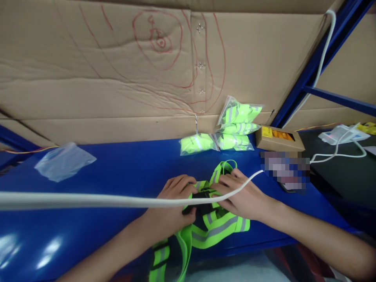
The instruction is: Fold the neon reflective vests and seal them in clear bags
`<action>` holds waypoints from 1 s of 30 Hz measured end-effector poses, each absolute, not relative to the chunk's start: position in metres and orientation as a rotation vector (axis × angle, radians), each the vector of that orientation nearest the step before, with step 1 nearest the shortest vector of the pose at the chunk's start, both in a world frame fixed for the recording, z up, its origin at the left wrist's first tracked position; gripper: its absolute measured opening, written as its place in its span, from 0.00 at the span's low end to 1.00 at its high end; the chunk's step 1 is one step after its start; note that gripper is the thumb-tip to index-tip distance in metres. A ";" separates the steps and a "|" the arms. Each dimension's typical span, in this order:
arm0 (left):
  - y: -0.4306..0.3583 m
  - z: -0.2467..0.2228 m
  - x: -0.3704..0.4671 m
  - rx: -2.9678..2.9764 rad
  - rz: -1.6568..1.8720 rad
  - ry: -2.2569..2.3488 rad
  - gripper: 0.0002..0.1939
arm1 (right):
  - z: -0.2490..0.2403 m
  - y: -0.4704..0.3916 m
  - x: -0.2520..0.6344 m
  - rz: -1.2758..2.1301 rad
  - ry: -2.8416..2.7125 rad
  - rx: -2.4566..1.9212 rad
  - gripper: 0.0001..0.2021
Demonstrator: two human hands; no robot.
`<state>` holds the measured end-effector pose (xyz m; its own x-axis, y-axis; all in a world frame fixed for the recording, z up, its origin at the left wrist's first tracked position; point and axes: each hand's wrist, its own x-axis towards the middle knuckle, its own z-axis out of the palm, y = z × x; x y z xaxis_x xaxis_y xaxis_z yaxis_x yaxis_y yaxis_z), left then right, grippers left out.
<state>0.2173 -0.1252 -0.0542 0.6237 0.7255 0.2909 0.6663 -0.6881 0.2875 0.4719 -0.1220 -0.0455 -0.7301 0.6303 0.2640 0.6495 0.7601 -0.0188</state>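
A lime-green reflective vest [216, 233] made of straps with grey stripes and black parts lies near the front edge of the blue table. Part of it hangs over that edge at the lower left. My left hand [176, 196] is closed on its left side, thumb and fingers pinching the straps. On the right side, my right hand [235, 192] grips the straps near a thin green loop, its fingers bent over them. A white cable [117, 201] crosses in front of both hands and hides part of the vest.
Several bagged green vests [235, 127] are stacked against the cardboard wall [102, 58]. A clear plastic bag [66, 161] lies on the blue table [123, 164] at left. Right of the stack are a brown box [279, 139] and a blurred-out device [286, 172]. A blue post [311, 80] slants at right.
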 end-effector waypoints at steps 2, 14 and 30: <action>-0.125 -0.052 0.217 2.720 0.592 1.152 0.12 | -0.045 -0.122 0.472 -0.064 -2.706 -0.987 0.12; -0.123 -0.042 0.216 2.874 0.629 1.153 0.10 | -0.052 -0.118 0.467 0.105 -2.621 -0.984 0.13; -0.063 0.031 0.101 1.017 1.990 1.023 0.14 | -0.030 -0.029 0.555 0.431 -0.992 -0.798 0.18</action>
